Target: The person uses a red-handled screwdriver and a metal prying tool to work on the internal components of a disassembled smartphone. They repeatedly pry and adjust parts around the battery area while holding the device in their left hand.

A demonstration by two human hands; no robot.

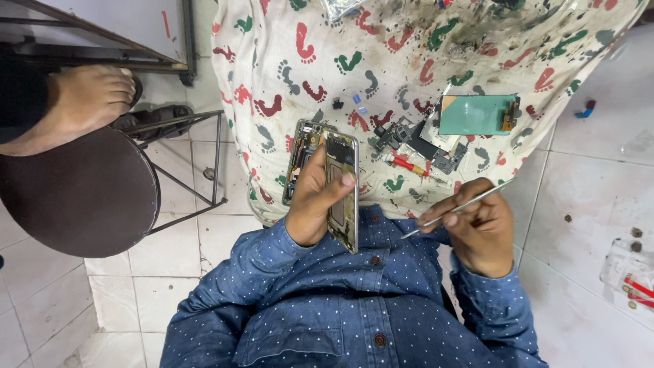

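The phone frame (343, 191), a thin metal-edged shell with its inner side showing, stands on edge above the person's lap, gripped by the left hand (315, 201): thumb pressed across the inner face, fingers wrapped behind. It looks light and stiff but easily bent or scratched, so the sounder hold is along the long metal rims, not the exposed middle. Just behind it a second opened phone body (300, 155) with bare circuitry lies on the footprint-patterned cloth (286, 61). The right hand (480, 228) is closed in a pinch on slim metal tweezers (455, 208), tip aimed toward the frame but apart from it. Farther out on the cloth lie a red-handled tool (411, 164), loose dark parts (392, 135) and a green panel (477, 114). A round stool (75, 197) stands to the left on the tiled floor (586, 170).
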